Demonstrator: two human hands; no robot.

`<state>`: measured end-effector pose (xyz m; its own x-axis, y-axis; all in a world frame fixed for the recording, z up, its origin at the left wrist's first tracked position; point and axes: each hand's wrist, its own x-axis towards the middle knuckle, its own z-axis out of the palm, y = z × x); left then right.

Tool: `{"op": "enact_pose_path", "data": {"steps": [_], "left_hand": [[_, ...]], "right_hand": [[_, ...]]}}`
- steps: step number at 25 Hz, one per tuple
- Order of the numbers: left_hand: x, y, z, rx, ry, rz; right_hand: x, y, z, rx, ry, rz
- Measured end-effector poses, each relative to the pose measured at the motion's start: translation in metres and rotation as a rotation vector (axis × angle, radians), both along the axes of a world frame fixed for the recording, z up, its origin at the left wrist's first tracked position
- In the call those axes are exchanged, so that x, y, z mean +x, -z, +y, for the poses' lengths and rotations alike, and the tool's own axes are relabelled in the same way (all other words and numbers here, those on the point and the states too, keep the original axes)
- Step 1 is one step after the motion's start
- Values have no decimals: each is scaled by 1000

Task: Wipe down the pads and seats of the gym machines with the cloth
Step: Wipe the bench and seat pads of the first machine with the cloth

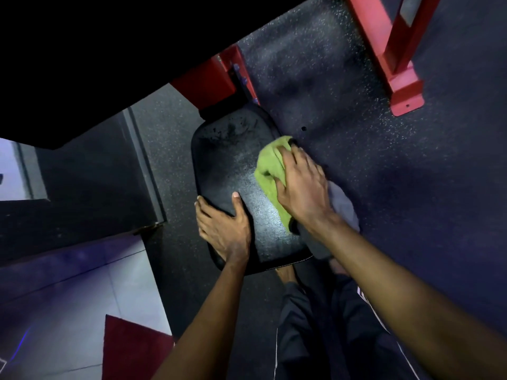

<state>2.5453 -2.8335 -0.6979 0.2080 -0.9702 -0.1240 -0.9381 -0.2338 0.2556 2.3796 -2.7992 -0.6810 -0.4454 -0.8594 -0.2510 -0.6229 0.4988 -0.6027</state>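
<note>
Pressing the green cloth (270, 165) onto the right-hand rim of the black seat pad (227, 165), the right hand (301, 187) lies palm down with its fingers (290, 160) spread fairly straight over the bunched fabric and the thumb dug into a fold. It seems to push on the cloth rather than clutch it. A grey piece of cloth (343, 204) trails under that wrist, off the pad's edge. The left hand (223, 229) holds the near left edge of the pad, thumb on top and fingers wrapped over the side, apparently steadying it. The pad's long axis runs from the person away toward the red frame post (208, 83), so most of the unwiped surface lies ahead and to the left of the right fingers. Dark smudges show at the far end, just short of the post. The right hand is the nearer one to them, and the likely stroke is forward and across. Room is open along the top of the pad, but the post closes off the far end and the left thumb sits in the near-left corner. To the right, the speckled rubber floor (356, 91) lies below the rim, so the cloth could slip off that side.
</note>
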Motion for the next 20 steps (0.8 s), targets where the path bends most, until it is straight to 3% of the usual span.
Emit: {"op": "enact_pose_path", "data": {"steps": [4,11,17,20], "left_hand": [[1,0,0,24,6,15],[31,-3,-43,91,-18,231],[37,6,-49,115,102,251],[39,1,-51,127,88,293]], "right_hand": [[-12,6,-68,2,15,36],[-5,8,3,-28,-69,8],[-5,12,-99,-11,51,70],[-4,8,-88,-56,41,54]]}}
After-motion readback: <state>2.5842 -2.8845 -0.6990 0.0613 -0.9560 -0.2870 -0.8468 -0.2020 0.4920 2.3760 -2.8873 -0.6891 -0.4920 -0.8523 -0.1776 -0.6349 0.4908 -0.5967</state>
